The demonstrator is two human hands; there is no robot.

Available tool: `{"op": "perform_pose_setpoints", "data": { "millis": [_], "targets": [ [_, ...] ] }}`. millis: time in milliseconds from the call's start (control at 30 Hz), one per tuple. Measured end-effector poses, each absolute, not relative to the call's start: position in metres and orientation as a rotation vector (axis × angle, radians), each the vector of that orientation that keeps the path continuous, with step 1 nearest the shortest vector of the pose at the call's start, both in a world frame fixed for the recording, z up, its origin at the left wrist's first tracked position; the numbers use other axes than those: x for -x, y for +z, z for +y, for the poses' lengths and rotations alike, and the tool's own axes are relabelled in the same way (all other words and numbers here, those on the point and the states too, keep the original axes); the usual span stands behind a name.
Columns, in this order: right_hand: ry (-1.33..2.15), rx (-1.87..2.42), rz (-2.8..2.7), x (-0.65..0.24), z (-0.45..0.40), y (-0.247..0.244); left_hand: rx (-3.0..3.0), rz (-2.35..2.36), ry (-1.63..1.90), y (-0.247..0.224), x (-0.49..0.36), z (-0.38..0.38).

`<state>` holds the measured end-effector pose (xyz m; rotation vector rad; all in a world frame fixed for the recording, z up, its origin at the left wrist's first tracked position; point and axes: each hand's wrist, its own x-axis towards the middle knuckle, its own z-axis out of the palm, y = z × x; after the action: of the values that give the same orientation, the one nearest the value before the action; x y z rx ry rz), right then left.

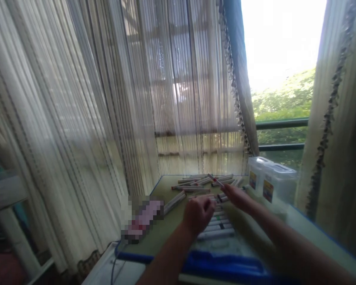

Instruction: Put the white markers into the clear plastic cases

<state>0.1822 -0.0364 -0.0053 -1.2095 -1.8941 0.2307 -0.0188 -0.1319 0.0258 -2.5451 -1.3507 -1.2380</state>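
My right hand (236, 196) is over the table with its fingers closed on a white marker (216, 180) that has a red band and points up and away to the left. Close by on the left, my left hand (198, 213) is curled closed above the near markers; what its fingers hold, if anything, is hidden. Beneath and in front of it lies a row of white markers (215, 234) side by side, some with green or black bands. Beyond both hands, a loose pile of markers (192, 183) is spread at the table's far side, pointing various ways.
Two clear plastic boxes (280, 190) with colourful labels stand at the right back of the blue-edged table (163, 233). A blurred-out pinkish item (145, 217) lies at the left edge, with a cable hanging below. Sheer curtains (184, 118) hang behind the table.
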Motion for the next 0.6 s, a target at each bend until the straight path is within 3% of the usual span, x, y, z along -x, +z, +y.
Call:
{"op": "perform_pose_setpoints", "data": {
  "millis": [167, 333, 600],
  "targets": [
    [0.339, 1.213, -1.877, -0.173, -0.084, 0.010, 2.392, -1.466, -1.365, -0.003, 0.063, -0.138],
    [0.356, 1.136, -1.735, -0.163, -0.143, -0.005, 2.305, -1.577, -1.421, -0.015, 0.062, -0.135],
    [0.176, 1.229, -1.752, -0.166, -0.178, -0.042, 2.618, -1.447, -0.868, -0.019, 0.048, -0.149]
  ]
}}
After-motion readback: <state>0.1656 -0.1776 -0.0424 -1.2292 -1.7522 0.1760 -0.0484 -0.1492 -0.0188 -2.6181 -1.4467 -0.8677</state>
